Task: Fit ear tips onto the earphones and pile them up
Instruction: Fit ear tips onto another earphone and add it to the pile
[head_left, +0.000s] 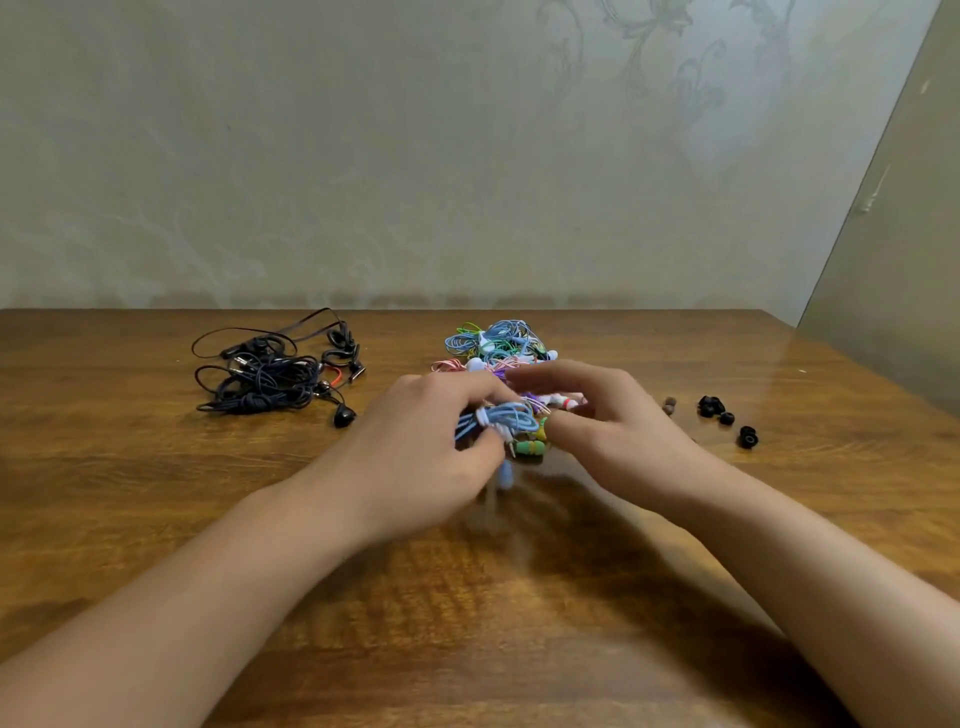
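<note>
Two earphone piles (280, 371) (496, 345), about five black ear tips (724, 418).

A home (patterned wallpaper (649, 78), wooden table (156, 493)).

Two arms show, and both are bare from the bottom edge of the picture up to the hands. No sleeve covers either one. The left hand (415, 441) has no ring, no glove and no band at the wrist. The right hand (613, 426) is just as plain, with no watch and no bracelet. The forearms are long and smooth, with no marks or drawings on them. The fingers are thin, and the nails that show look short. Parts of both hands look a little blurry, so tiny details on the fingers are hard to make out.
</note>
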